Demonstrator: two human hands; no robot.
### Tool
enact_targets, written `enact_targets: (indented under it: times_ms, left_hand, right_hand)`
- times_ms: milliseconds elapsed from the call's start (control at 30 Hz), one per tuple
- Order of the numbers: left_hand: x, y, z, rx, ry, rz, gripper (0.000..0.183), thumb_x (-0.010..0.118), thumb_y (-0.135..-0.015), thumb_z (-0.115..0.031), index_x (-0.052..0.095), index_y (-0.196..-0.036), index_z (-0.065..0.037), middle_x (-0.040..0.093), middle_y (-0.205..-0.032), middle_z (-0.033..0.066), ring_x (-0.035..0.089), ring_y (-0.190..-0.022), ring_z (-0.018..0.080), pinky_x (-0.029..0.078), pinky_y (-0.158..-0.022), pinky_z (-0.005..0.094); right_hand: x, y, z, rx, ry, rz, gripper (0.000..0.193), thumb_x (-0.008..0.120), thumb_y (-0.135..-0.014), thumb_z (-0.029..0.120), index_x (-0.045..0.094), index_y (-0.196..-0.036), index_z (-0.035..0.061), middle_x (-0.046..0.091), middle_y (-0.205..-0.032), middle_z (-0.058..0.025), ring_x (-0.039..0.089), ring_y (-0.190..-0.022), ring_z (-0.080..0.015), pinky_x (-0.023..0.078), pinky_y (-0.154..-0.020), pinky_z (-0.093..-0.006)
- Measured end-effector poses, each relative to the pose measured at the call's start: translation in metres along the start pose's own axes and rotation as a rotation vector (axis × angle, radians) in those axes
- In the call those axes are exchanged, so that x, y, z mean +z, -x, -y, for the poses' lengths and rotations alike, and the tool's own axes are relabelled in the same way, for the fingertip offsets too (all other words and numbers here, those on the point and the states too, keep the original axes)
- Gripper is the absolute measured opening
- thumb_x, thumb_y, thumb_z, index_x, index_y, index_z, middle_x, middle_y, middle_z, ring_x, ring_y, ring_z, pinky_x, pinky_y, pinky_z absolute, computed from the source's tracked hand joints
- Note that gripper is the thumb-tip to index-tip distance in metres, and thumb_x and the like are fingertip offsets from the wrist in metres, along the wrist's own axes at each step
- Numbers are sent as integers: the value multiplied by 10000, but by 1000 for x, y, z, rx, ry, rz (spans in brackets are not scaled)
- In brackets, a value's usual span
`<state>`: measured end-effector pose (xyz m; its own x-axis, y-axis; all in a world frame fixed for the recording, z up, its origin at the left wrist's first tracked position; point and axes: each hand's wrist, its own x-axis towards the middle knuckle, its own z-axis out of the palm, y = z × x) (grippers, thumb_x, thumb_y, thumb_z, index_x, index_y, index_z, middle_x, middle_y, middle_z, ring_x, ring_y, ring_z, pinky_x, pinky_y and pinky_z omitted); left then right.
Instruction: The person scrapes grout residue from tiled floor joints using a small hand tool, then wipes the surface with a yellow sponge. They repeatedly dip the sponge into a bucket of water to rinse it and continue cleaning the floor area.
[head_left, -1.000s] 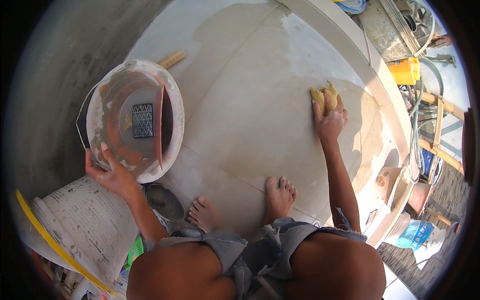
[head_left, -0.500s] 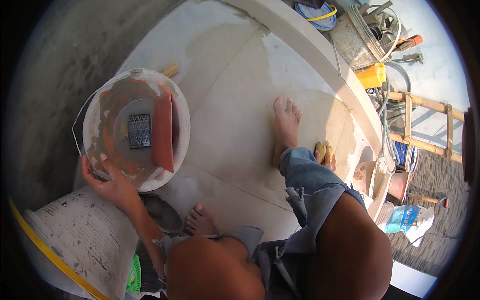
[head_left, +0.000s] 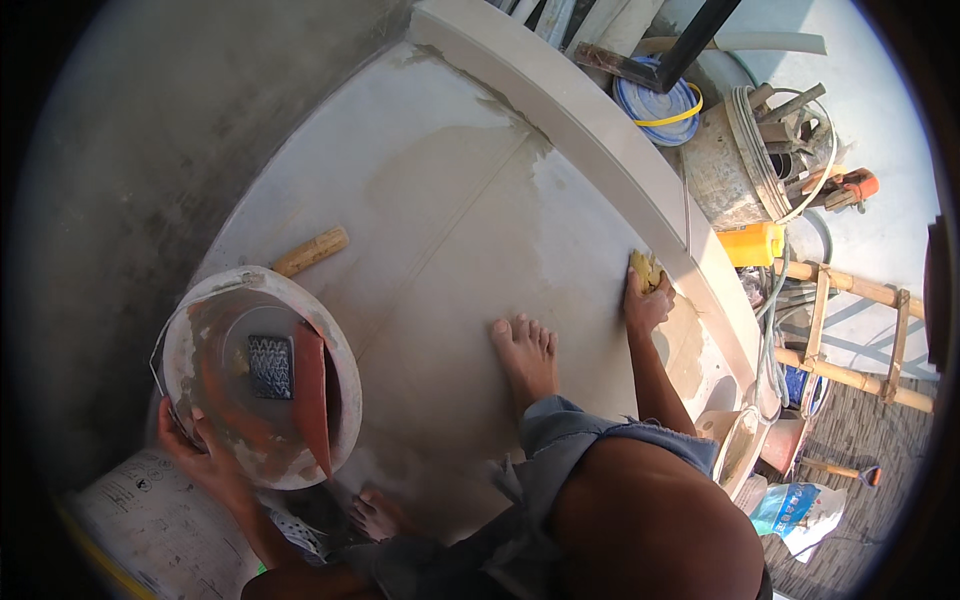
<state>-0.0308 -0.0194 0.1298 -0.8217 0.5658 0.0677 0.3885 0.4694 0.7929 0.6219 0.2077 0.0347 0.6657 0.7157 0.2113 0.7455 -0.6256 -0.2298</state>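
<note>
At the left, my left hand (head_left: 205, 455) is closed on the near rim of a round, mortar-smeared bucket (head_left: 350, 390). Inside the bucket are a dark block with a pale zigzag pattern (head_left: 270, 366), lying in murky water, and a flat red piece (head_left: 311, 400) leaning against the right wall. To the right of my bare foot, my right hand (head_left: 648, 305) presses a yellow sponge (head_left: 645, 268) onto the wet tiled floor (head_left: 440, 240), close to the raised border. A short wooden piece (head_left: 312, 252) lies just beyond the bucket.
A raised pale ledge (head_left: 600, 130) curves along the far right side. Past it stand a dirty bucket full of tools (head_left: 725, 160), a yellow container (head_left: 750, 245), a bamboo ladder (head_left: 850, 280) and hoses. A large white pail (head_left: 150, 520) is at lower left.
My right hand has come out from behind my knee and carried the sponge farther away, toward the ledge. My left hand remains on the bucket rim. The whole view has shifted.
</note>
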Motion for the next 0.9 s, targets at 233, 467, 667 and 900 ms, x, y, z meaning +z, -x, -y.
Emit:
enact_targets:
  times_ms: [233,467,667,900]
  left_hand:
    - [-17,38,-4,-93,-51,-70,576,570,-1109,-298,421,-1564,23,470,-1587,226,455,-1488,346,367,-1222,448]
    - [9,48,-18,-101,-256,-155,606,587,-1090,-341,447,-1548,29,471,-1581,246,452,-1482,377,338,-1244,480]
    - [2,70,-16,-73,-407,-191,623,581,-1103,-393,456,-1548,24,484,-1573,241,471,-1468,379,359,-1233,472]
    - [22,62,-25,-112,-318,-279,641,576,-1108,-426,445,-1550,20,466,-1596,245,465,-1488,374,404,-1220,471]
  right_hand:
    - [36,70,185,-1135,-338,391,786,863,-837,421,571,-1473,61,521,-1532,-160,507,-1293,-383,382,-1109,-539]
    - [89,3,343,-1133,-298,90,688,844,-869,457,645,-1469,186,533,-1522,-125,523,-1254,-360,419,-1021,-512]
    - [37,13,190,-1047,-132,266,654,842,-865,441,676,-1449,196,544,-1513,-151,532,-1247,-378,421,-1015,-527]
    - [65,-33,234,-1084,-214,123,661,851,-846,428,680,-1444,205,538,-1507,-172,511,-1255,-381,407,-1024,-513]
